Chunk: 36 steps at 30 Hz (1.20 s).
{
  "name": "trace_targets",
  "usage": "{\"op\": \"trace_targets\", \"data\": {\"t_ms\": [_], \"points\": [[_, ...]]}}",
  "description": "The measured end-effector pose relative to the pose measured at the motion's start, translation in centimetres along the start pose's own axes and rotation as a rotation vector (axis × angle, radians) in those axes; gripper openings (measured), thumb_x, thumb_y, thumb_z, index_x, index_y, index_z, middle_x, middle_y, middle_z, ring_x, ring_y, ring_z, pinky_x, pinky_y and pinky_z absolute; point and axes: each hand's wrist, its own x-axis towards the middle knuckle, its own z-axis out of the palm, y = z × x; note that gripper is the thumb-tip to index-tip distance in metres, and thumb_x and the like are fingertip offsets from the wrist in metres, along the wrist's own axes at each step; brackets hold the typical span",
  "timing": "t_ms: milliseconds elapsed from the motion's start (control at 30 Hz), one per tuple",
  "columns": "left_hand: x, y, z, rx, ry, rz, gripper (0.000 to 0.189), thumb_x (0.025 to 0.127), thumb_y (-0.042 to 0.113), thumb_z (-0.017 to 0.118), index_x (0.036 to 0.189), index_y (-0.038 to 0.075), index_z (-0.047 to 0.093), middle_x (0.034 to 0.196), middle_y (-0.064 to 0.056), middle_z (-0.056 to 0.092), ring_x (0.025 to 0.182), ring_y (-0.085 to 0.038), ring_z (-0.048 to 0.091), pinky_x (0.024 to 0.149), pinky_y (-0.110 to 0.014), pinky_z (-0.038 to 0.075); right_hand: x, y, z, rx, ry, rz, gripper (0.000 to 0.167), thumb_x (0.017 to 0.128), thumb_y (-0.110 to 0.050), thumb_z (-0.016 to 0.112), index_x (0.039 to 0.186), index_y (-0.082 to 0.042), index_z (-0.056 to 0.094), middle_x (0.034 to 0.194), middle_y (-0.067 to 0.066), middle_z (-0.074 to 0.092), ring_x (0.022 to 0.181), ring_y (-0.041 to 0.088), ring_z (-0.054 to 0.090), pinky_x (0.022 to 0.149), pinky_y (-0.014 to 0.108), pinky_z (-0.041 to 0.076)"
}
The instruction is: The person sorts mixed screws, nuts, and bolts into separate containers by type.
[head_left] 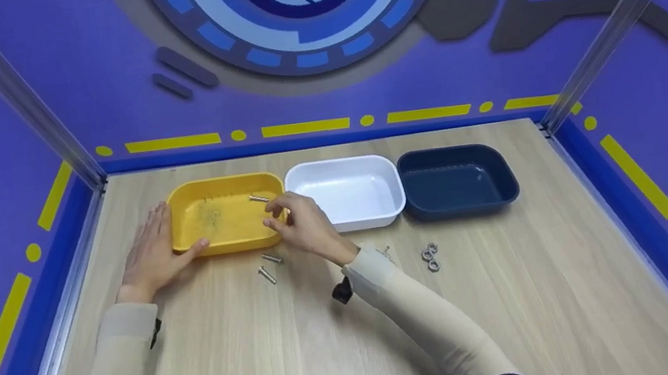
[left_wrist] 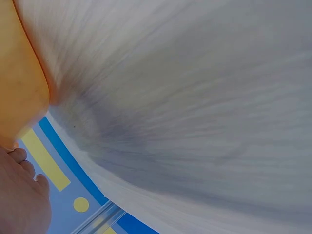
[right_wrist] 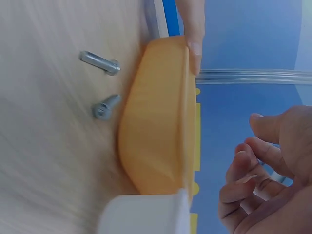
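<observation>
On the surface (head_left: 228,363), centre-left, stands the yellow tray (head_left: 229,248); white tray (head_left: 348,195) and dark tray (head_left: 456,184) continue rightward. The left hand (head_left: 154,256) rests straight fingers on the yellow tray; the right hand (head_left: 307,222) curls over its right end, grip impossible to tell. Bolts (head_left: 267,275) lie inside and below; three nuts (head_left: 427,254), right of centre; tiny metal pieces (head_left: 388,251), half behind the right sleeve (head_left: 428,317).
</observation>
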Motion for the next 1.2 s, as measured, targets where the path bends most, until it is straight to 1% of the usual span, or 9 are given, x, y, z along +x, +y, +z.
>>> {"op": "trace_targets", "data": {"t_ms": [133, 267, 500, 600, 700, 800, 933, 1033, 1200], "points": [[0.1, 0.1, 0.2, 0.005, -0.009, 0.005, 0.117, 0.098, 0.071, 0.060, 0.169, -0.005, 0.007, 0.177, -0.029, 0.012, 0.163, -0.050, 0.013, 0.133, -0.065, 0.013, -1.3, 0.9, 0.4, 0.037, 0.032, -0.002, 0.022, 0.100, -0.018, 0.078, 0.114, -0.002, 0.077, 0.098, 0.007, 0.073, 0.078, 0.011, 0.060, 0.069, 0.020, 0.052], [-0.1, -0.1, 0.1, 0.020, 0.001, -0.007, 0.117, 0.097, 0.072, 0.060, 0.169, -0.005, 0.008, 0.177, -0.027, 0.012, 0.163, -0.049, 0.013, 0.133, -0.065, 0.013, -2.3, 1.4, 1.1, 0.081, 0.028, -0.002, 0.023, 0.100, -0.018, 0.077, 0.115, 0.000, 0.077, 0.098, 0.007, 0.074, 0.078, 0.008, 0.059, 0.068, 0.020, 0.051], [0.0, -0.2, -0.1, 0.013, 0.011, 0.009, 0.116, 0.098, 0.069, 0.062, 0.168, -0.007, 0.011, 0.176, -0.028, 0.014, 0.163, -0.049, 0.014, 0.133, -0.064, 0.014, -4.0, 2.6, 2.7, 0.174, 0.012, 0.079, 0.020, 0.099, -0.014, 0.077, 0.115, 0.000, 0.077, 0.097, 0.006, 0.075, 0.073, 0.003, 0.060, 0.063, 0.017, 0.053], [0.1, -0.1, -0.2, 0.012, 0.002, 0.003, 0.116, 0.098, 0.070, 0.061, 0.168, -0.006, 0.010, 0.176, -0.028, 0.013, 0.163, -0.049, 0.013, 0.133, -0.064, 0.014, -4.6, 3.0, 3.4, 0.213, 0.008, 0.104, 0.021, 0.099, -0.010, 0.077, 0.116, 0.002, 0.076, 0.095, 0.006, 0.075, 0.072, 0.005, 0.062, 0.061, 0.017, 0.054], [0.3, 0.0, -0.2, 0.010, -0.006, 0.004, 0.116, 0.098, 0.071, 0.060, 0.169, -0.006, 0.009, 0.176, -0.028, 0.013, 0.164, -0.049, 0.013, 0.133, -0.064, 0.013, -4.9, 3.3, 3.9, 0.253, 0.020, 0.111, 0.022, 0.098, -0.006, 0.077, 0.116, 0.006, 0.076, 0.093, 0.009, 0.076, 0.070, 0.008, 0.065, 0.060, 0.018, 0.056], [0.3, 0.1, -0.1, 0.007, -0.008, 0.005, 0.116, 0.098, 0.070, 0.061, 0.169, -0.006, 0.008, 0.176, -0.028, 0.013, 0.163, -0.050, 0.013, 0.133, -0.064, 0.012, -5.1, 3.7, 4.5, 0.254, 0.035, 0.130, 0.020, 0.097, -0.006, 0.078, 0.113, 0.005, 0.077, 0.090, 0.010, 0.077, 0.070, 0.007, 0.063, 0.060, 0.018, 0.054], [0.2, 0.0, 0.0, 0.005, -0.009, 0.001, 0.116, 0.098, 0.070, 0.061, 0.169, -0.006, 0.008, 0.177, -0.028, 0.012, 0.163, -0.050, 0.012, 0.133, -0.064, 0.012, -5.3, 4.4, 5.5, 0.223, 0.038, 0.173, 0.019, 0.095, -0.009, 0.081, 0.110, 0.002, 0.079, 0.090, 0.008, 0.077, 0.072, 0.003, 0.058, 0.065, 0.017, 0.050], [0.1, -0.1, 0.0, 0.006, -0.014, -0.001, 0.117, 0.098, 0.071, 0.061, 0.169, -0.006, 0.007, 0.177, -0.028, 0.012, 0.164, -0.049, 0.012, 0.133, -0.064, 0.012, -5.3, 4.6, 6.1, 0.205, 0.038, 0.200, 0.019, 0.094, -0.011, 0.083, 0.109, 0.001, 0.080, 0.092, 0.008, 0.078, 0.074, 0.003, 0.059, 0.068, 0.019, 0.052], [-0.1, -0.2, -0.1, 0.007, -0.015, -0.007, 0.117, 0.098, 0.070, 0.060, 0.169, -0.006, 0.007, 0.177, -0.028, 0.011, 0.164, -0.049, 0.012, 0.133, -0.064, 0.012, -5.1, 4.8, 6.7, 0.149, 0.041, 0.273, 0.019, 0.090, -0.021, 0.088, 0.105, -0.010, 0.084, 0.091, -0.003, 0.080, 0.074, 0.001, 0.061, 0.069, 0.019, 0.054]]}}
